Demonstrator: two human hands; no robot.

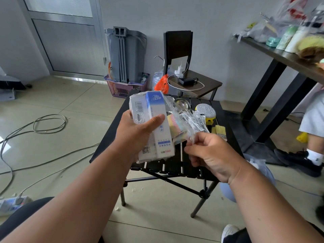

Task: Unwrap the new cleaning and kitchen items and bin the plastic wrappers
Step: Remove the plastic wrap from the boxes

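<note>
A shrink-wrapped pack of white-and-blue boxes [152, 125] is held up in the left hand [138, 132], thumb pressed across its front and fingers curled behind, while a loosened tail of clear plastic wrapper [182, 123] is pinched between thumb and fingertips of the right hand [208, 155]. The pack is raised above the near edge of a black slatted folding desk [175, 165]; the wrapper is stretched from the pack's right side down to the right hand, just beside it.

Beyond the right hand, further items are laid on the desk: a glittery round scrubber [206, 111], a pastel sponge [175, 125], packaged small pieces [196, 121] and a pale brush [219, 130]. A grey bin [126, 53] is stood against the wall, well beyond the left hand.

The step is judged to be the stripping of the film. It would be done best if the pack were kept firmly clamped and the film drawn steadily away from the left hand along the torn seam, so that it comes off in one piece, not shreds. The grip should be shifted off film still to be peeled, and the boxes set on the desk before the wrapper is binned.
</note>
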